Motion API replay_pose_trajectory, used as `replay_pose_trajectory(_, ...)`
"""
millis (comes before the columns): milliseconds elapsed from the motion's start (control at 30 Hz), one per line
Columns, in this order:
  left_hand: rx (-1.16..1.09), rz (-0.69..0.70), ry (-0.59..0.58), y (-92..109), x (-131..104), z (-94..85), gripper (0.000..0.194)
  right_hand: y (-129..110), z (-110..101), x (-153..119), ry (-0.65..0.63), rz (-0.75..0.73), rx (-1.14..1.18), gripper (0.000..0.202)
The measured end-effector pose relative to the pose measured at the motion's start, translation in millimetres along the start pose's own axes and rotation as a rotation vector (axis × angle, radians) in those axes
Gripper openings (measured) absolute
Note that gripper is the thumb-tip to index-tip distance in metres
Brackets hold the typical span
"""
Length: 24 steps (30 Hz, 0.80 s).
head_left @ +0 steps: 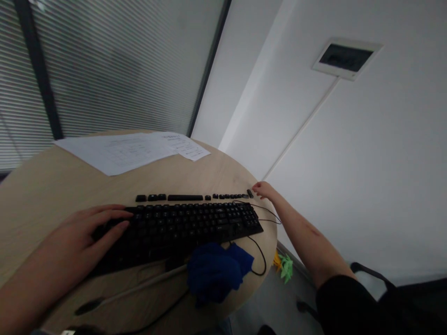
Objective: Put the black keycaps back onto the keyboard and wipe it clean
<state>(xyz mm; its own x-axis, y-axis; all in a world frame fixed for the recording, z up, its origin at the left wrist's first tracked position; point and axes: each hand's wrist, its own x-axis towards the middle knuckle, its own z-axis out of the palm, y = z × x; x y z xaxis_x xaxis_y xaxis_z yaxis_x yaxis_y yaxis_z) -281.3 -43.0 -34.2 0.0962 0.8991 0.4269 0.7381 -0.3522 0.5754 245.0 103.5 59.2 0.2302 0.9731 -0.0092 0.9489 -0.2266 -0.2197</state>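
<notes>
A black keyboard (188,225) lies on the round wooden table. My left hand (92,228) rests over its left end, with fingers and thumb stretched out and touching it. Behind the keyboard runs a row of loose black keycaps, including a long space bar (185,197). At the row's right end, my right hand (264,190) has its fingers bent together, their tips right beside a small keycap (249,192). Whether anything is between those fingertips is too small to make out.
A blue cloth (216,272) lies in front of the keyboard, beside a thin light-handled tool (139,288) with a dark tip. Black cable (261,260) loops at the right edge. Printed papers (136,149) lie at the back. White wall and blinds stand behind; a green item (286,268) is beyond the edge.
</notes>
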Motion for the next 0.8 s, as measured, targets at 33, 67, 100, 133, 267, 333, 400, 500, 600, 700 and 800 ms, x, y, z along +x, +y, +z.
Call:
replay_pose_trajectory(33,-0.014,-0.008,-0.001,4,0,-2.6,0.048,-2,3,7,-0.025,0.02,0.011,0.013)
replay_pose_trajectory(67,-0.025,-0.019,-0.01,8,0,-5.2,0.048,-4,5,12,-0.046,0.036,0.019,0.013)
replay_pose_trajectory(100,-0.032,-0.032,-0.017,12,1,-7.5,0.048,-5,7,17,-0.065,0.048,0.022,0.014)
replay_pose_trajectory(133,-0.037,-0.045,-0.021,16,1,-9.4,0.048,-7,9,20,-0.081,0.058,0.022,0.015)
replay_pose_trajectory(267,-0.042,-0.048,-0.031,16,2,-9.8,0.048,-9,15,30,-0.125,0.084,-0.014,0.014)
replay_pose_trajectory(333,-0.028,-0.04,-0.027,11,2,-7.2,0.048,-8,19,35,-0.124,0.085,-0.042,0.014)
replay_pose_trajectory(400,-0.014,-0.035,-0.027,5,1,-4.7,0.048,-8,22,38,-0.11,0.078,-0.065,0.013)
replay_pose_trajectory(500,-0.009,-0.028,-0.033,2,-1,-3.0,0.048,-7,25,39,-0.079,0.064,-0.077,0.011)
replay_pose_trajectory(600,-0.003,-0.011,-0.04,2,-1,-3.3,0.047,-8,22,36,-0.035,0.053,-0.058,0.012)
replay_pose_trajectory(700,-0.01,-0.013,-0.033,2,-2,-3.3,0.046,-6,11,30,0.039,0.042,-0.011,0.016)
replay_pose_trajectory(800,-0.002,-0.004,-0.012,-3,-3,-2.4,0.045,0,-5,10,0.114,0.017,0.06,0.018)
